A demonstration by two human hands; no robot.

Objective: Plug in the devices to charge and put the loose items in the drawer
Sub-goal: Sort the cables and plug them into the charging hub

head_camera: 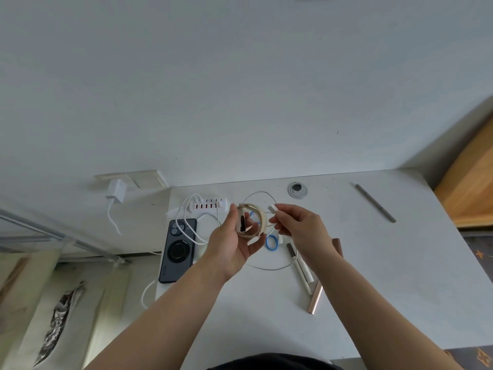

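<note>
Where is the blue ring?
The blue ring lies on the white desk, just below the right hand, beside the pens.

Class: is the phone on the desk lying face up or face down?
Face down: the phone shows its camera lenses and round back ring, not its screen.

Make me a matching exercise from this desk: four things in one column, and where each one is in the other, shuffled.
Things:
1. smart band
2. phone
3. blue hair tie
4. grey pen

Places:
A. far right of the desk, lying alone
B. held in the left hand
C. face down by the desk's left edge
D. on the desk below the right hand

Pairs: 1-B, 2-C, 3-D, 4-A
</note>
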